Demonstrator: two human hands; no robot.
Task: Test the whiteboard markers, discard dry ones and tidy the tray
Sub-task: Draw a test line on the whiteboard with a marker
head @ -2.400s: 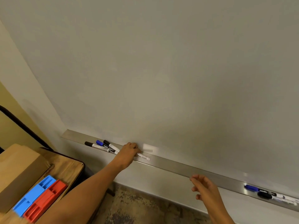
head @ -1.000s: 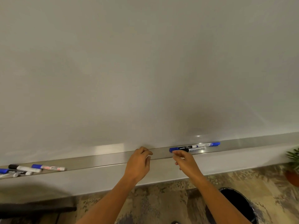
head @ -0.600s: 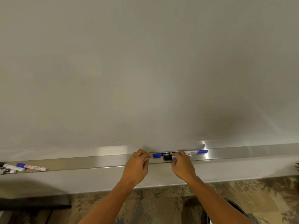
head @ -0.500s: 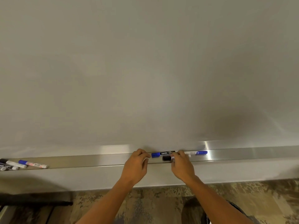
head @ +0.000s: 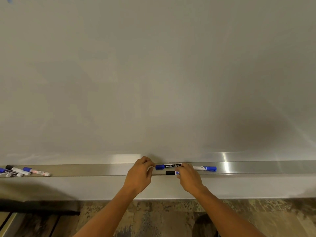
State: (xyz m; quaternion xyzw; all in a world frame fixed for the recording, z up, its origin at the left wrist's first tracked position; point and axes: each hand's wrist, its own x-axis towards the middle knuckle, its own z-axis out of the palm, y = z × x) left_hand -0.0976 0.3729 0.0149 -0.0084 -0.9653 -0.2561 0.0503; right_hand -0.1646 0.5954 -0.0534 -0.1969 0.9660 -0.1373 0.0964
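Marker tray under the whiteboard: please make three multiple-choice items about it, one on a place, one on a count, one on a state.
1. The black-capped marker lies: A on the floor; B on the tray, at the right hand; C in the far-left pile.
2. Markers by the hands: A one; B three; C six.
3. The camlin marker is: A capped; B uncapped; C writing.

B, its barrel runs under the right hand; B, the camlin marker, a white blue-capped marker and the black-capped marker; A, its blue cap is on.

Both hands, left (head: 138, 175) and right (head: 188, 177), reach markers (head: 168, 166) on the tray (head: 256, 166).
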